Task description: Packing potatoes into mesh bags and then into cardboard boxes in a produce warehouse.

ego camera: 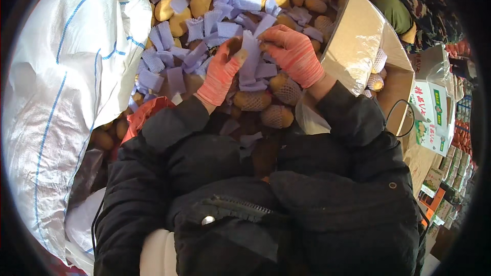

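Observation:
Both my hands wear red-orange knitted gloves. A lilac foam net sleeve [250, 55] hangs upright between them over the potato pile. My left hand [221, 71] has its thumb and fingertips at the sleeve's left edge. Bent fingers of my right hand [292, 54] pinch at its upper right edge. Loose lilac foam sleeves [230, 29] lie under and beyond my hands, among bare potatoes [201, 0]. Closer to my body are potatoes in foam net, one netted potato [252, 101] below the held sleeve and another netted potato [277, 116] beside it.
On the left bulges a large white woven sack [57, 96] with blue stripes. An open cardboard box [395, 65] with plastic lining and netted potatoes stands right. Red plastic [147, 115] lies by my left forearm. Another person's camouflage sleeve [433, 11] is at upper right, near printed cartons [431, 115].

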Demonstrator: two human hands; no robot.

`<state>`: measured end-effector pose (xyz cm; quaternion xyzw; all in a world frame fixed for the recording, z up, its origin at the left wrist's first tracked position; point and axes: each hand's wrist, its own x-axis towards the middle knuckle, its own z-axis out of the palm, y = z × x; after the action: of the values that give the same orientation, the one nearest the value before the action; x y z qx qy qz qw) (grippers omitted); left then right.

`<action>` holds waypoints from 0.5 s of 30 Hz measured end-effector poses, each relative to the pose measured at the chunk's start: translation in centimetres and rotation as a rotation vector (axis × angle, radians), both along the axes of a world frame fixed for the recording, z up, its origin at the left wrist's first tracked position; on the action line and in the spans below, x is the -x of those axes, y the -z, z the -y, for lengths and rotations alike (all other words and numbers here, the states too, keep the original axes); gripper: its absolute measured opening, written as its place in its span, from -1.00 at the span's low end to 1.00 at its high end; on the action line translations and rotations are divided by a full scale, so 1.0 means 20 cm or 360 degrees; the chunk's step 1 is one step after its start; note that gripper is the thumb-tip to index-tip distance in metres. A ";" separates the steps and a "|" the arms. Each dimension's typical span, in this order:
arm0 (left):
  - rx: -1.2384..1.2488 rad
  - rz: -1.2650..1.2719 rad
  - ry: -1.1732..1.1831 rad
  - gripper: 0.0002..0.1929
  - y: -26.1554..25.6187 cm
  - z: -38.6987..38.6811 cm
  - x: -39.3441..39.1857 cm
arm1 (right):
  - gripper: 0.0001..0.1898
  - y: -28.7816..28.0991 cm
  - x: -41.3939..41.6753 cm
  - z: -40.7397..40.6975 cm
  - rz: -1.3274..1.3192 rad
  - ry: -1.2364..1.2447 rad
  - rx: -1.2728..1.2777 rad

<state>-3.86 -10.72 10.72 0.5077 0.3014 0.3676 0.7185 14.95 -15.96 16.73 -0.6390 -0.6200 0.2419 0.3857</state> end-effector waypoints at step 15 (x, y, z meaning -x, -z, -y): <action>0.0057 -0.0301 0.0129 -0.69 0.01 -0.06 -0.03 | -0.77 0.09 -0.05 -0.06 0.0243 -0.0073 -0.0017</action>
<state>-3.33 -9.53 10.48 0.5391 0.3536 0.2832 0.7100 15.93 -14.73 14.85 -0.6392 -0.6634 0.1980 0.3349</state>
